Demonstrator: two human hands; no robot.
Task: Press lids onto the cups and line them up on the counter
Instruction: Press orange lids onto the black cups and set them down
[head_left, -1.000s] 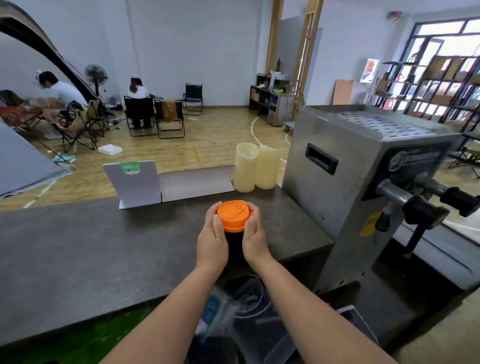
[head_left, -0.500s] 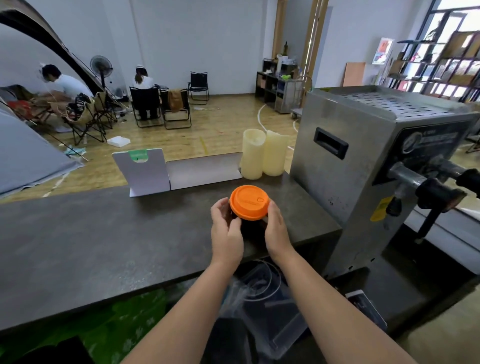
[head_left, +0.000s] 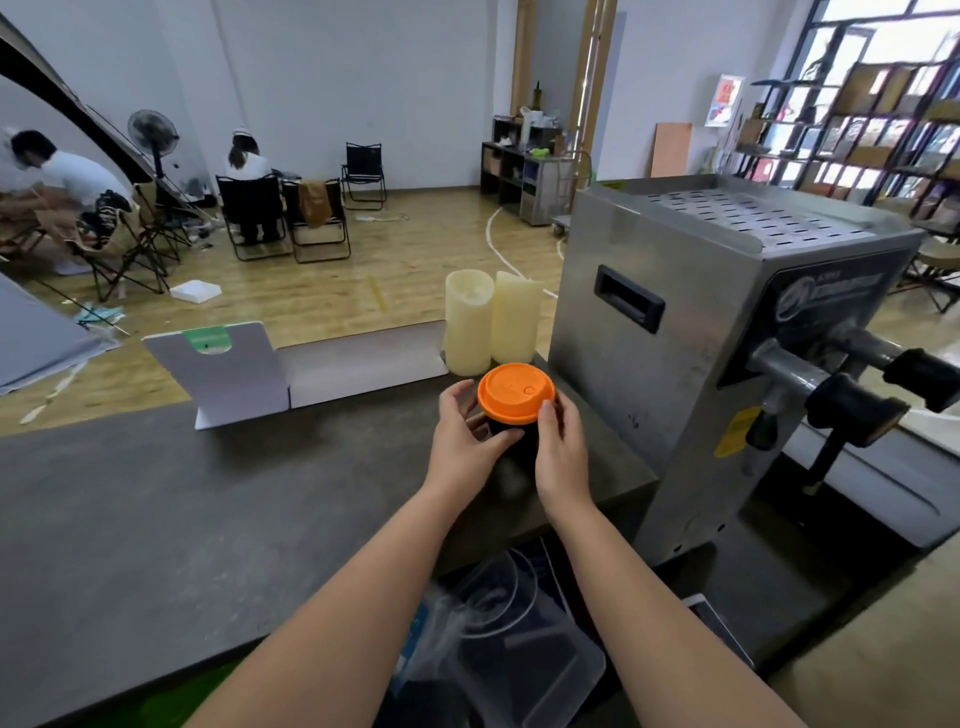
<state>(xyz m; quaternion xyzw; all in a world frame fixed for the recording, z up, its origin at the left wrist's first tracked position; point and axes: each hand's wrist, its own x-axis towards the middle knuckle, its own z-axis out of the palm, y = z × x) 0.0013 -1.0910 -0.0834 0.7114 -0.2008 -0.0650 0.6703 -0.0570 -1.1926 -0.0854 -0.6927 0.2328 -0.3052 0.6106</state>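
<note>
Your left hand (head_left: 462, 441) curls round the dark cup (head_left: 506, 439) from its left side, thumb lying across the front of the wall just under the rim. Your right hand (head_left: 563, 447) closes on it from the right, thumb tip touching the edge of the orange lid (head_left: 516, 392). The cup stands upright between both palms, its long axis vertical, so the lid sits directly above your fingers and any press has to go straight down. Both hands are equally near.

The lid looks level on the rim; whether it is fully snapped I cannot tell.

The cup rests on the counter (head_left: 208, 493) near its right end, just in front of two cream cups (head_left: 491, 322) at the far edge and close beside the steel machine (head_left: 675, 322).
</note>
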